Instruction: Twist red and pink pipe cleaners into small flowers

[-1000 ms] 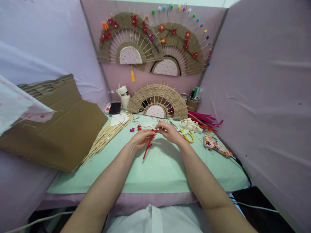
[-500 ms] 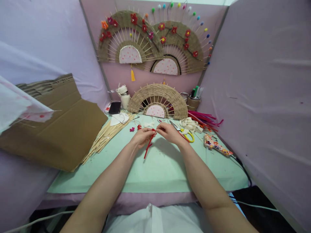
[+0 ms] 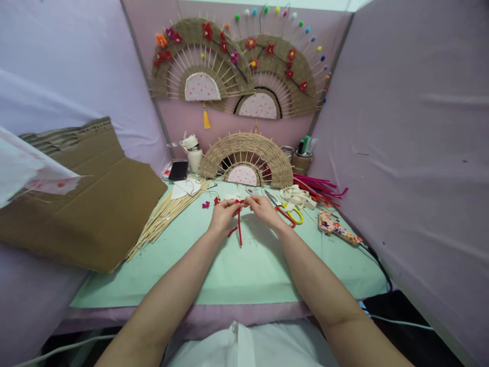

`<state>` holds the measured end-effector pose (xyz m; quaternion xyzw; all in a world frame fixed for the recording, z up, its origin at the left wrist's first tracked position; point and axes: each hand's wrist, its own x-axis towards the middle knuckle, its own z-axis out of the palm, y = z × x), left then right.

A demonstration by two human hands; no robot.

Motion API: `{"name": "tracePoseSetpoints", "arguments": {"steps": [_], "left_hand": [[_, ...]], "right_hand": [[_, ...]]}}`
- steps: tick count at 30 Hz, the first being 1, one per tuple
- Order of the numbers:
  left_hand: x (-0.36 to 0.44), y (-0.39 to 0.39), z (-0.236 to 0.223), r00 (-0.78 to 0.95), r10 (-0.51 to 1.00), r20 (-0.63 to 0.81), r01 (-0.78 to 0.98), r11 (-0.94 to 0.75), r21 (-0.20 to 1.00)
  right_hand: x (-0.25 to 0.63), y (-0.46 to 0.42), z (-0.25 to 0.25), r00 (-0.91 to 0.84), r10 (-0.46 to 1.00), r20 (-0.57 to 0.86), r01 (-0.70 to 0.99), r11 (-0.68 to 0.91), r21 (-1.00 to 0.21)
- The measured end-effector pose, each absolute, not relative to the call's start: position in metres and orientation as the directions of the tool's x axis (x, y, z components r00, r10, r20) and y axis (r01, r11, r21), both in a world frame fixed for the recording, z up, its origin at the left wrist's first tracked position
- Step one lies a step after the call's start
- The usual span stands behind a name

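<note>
A red pipe cleaner (image 3: 240,228) is pinched between my two hands over the middle of the table, one end dangling straight down. My left hand (image 3: 224,214) grips it near a small bent part at the top. Fingertips of my right hand (image 3: 260,206) are closed on the same bent part, just to the right. Under the hands lies a short dark red piece (image 3: 233,232). Left of my fingers sit a small purple flower (image 3: 206,205) and a red flower (image 3: 217,201). The exact shape of the bend is partly hidden by my fingers.
Scissors (image 3: 292,214) with yellow and red handles lie right of my hand, before a cream ribbon bundle (image 3: 300,196). A patterned glue gun (image 3: 338,228) rests farther right. Bamboo sticks (image 3: 162,216) and cardboard (image 3: 95,214) are left. A woven fan (image 3: 246,145) stands behind; pipe cleaners (image 3: 321,186) lie back right.
The dangling end of the red pipe cleaner has swung from a slant to nearly vertical. My hands have shifted slightly, with more red showing between the fingertips. The view has moved a little.
</note>
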<state>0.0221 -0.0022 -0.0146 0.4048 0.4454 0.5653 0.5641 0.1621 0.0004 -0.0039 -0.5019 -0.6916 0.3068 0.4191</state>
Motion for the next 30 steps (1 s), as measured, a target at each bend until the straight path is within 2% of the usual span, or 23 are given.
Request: {"name": "tracePoseSetpoints", "arguments": {"steps": [3,10,16,22,27,30], "left_hand": [[0.019,-0.004,-0.009,-0.003,0.996,-0.090,-0.342,0.084,0.936],[0.020,-0.005,-0.014,0.003,0.998,-0.057,-0.269,0.055,0.962],[0.021,-0.006,-0.020,-0.041,0.994,0.097,-0.010,-0.097,0.995],[0.023,-0.009,-0.021,-0.053,0.971,0.231,0.281,-0.208,0.937],[0.021,-0.007,-0.026,0.016,0.980,0.198,0.336,-0.192,0.922],[0.019,-0.005,-0.025,0.019,0.993,0.116,0.237,-0.117,0.965]], "right_hand": [[0.165,0.001,-0.001,-0.136,0.942,0.307,0.462,0.335,-0.821],[0.160,-0.005,0.001,-0.109,0.920,0.377,0.532,0.374,-0.760],[0.157,-0.005,-0.002,-0.125,0.895,0.428,0.602,0.412,-0.685],[0.159,-0.006,0.000,-0.268,0.849,0.456,0.736,0.486,-0.472],[0.163,-0.007,-0.001,-0.346,0.852,0.392,0.750,0.502,-0.430],[0.165,-0.005,-0.001,-0.311,0.873,0.375,0.731,0.472,-0.493]]}}
